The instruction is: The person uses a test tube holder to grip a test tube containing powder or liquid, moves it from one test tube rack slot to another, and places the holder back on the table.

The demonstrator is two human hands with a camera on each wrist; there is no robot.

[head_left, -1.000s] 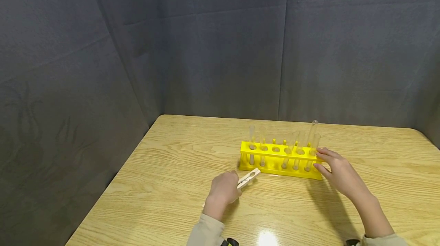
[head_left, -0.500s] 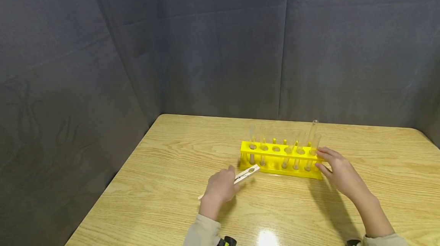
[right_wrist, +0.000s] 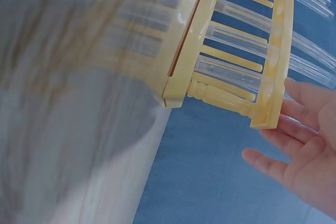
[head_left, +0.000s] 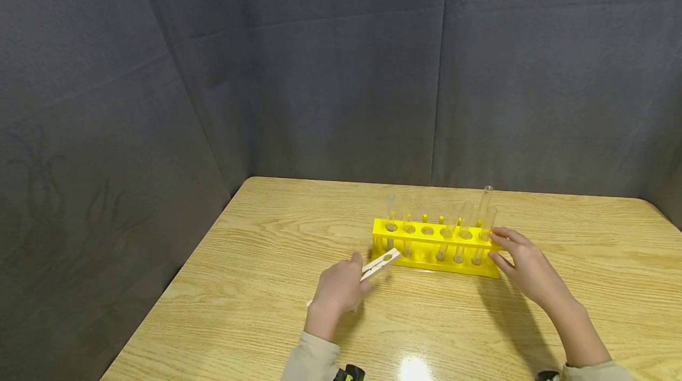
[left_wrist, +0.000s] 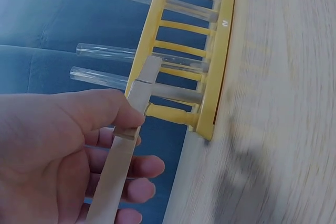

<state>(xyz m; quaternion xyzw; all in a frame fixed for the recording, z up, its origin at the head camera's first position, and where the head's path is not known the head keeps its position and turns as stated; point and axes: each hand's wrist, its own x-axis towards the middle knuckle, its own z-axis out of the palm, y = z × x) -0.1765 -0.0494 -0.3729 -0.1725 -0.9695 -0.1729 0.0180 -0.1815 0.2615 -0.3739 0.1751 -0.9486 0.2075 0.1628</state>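
Note:
In the head view, a yellow test tube rack (head_left: 426, 262) stands on the table with several clear test tubes (head_left: 466, 215) upright or slightly leaning in its holes. The third hole from the left has no tube. My left hand (head_left: 338, 286) pinches a wooden test tube holder (head_left: 380, 264) between thumb and fingers. Its jaw end points at the rack's left end, in front of the leftmost tubes; the left wrist view shows the thumb (left_wrist: 118, 109) on the holder's side. My right hand (head_left: 527, 262) grips the right end of the rack's top shelf (right_wrist: 278, 61).
Pegs (head_left: 425, 218) stick up along the rack's back, and one taller tube (head_left: 486, 200) stands there near the right end. The wood-grain table (head_left: 256, 286) reaches back to a dark grey cloth (head_left: 341, 91) that hangs behind and at the left.
My left hand has shifted slightly left and away from me, and the holder's jaw end has risen toward the leftmost tubes. The right hand and the rack have stayed in place.

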